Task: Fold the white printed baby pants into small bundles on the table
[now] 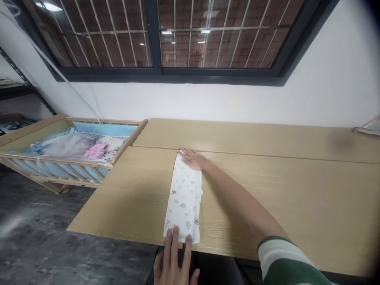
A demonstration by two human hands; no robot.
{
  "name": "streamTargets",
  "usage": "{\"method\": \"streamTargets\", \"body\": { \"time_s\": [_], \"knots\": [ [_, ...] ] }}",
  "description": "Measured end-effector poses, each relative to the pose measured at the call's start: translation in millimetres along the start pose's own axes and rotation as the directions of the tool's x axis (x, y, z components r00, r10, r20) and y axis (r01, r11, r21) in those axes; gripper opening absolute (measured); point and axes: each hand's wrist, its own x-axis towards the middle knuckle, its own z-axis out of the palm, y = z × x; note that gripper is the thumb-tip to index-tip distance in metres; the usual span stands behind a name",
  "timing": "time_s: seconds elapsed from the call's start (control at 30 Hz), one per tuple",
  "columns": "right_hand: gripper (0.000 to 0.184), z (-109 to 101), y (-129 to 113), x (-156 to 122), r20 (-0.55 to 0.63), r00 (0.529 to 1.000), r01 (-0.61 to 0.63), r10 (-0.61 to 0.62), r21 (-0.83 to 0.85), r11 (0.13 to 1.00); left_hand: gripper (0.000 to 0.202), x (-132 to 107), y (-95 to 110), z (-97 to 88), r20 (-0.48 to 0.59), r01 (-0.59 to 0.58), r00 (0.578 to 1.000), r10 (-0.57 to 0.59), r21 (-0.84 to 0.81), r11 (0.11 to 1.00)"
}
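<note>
1. The folded cloth (184,198), white with small printed motifs, lies flat on the wooden table (276,190), left of the table's middle; its long axis runs near to far, leaning slightly right at the far end.
2. The right hand (192,159) lies flat over the cloth's far end, just on the near side of the seam (237,154) between the boards; the cloth stretches nearward from it.
3. The left hand (175,261) is at the near end — fingertips on the cloth, thumb off to the right and clear of it. From this hand, the cloth extends far.
4. Each hand is thus nearer its own end. Neither is closed around anything: the right is spread flat, the left has its fingers extended.
5. No brand, label or writing is readable — the cloth's greenish motifs are too small to make out.
</note>
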Motion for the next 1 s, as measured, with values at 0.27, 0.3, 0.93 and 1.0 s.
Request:
{"method": "streamTargets", "body": {
  "time_s": [0.27,0.3,0.93,1.0],
  "knots": [
    [0.077,-11.9,-15.1,-36.7,-0.145,0.986,-0.062,0.087,0.169,0.984,0.041,19.0,-1.5,-3.6,-0.042,0.020,0.999,-0.025,-0.123,0.992],
    [0.078,-14.3,-20.7,-49.3,-0.202,0.974,-0.063,0.104,0.202,0.977,0.037,23.3,-7.5,-6.4,-0.039,0.005,0.999,-0.011,-0.147,0.989],
    [0.029,18.9,-188.0,-266.4,-0.184,0.963,0.204,-0.199,0.011,0.979,0.034,56.5,-50.8,-38.0,-0.146,-0.379,0.925,0.352,-0.444,0.812],
    [0.029,11.0,-192.0,-272.2,-0.189,0.963,0.202,-0.191,0.038,0.979,0.031,59.3,-51.3,-45.4,-0.147,-0.425,0.900,0.410,-0.499,0.755]
  ]
}}
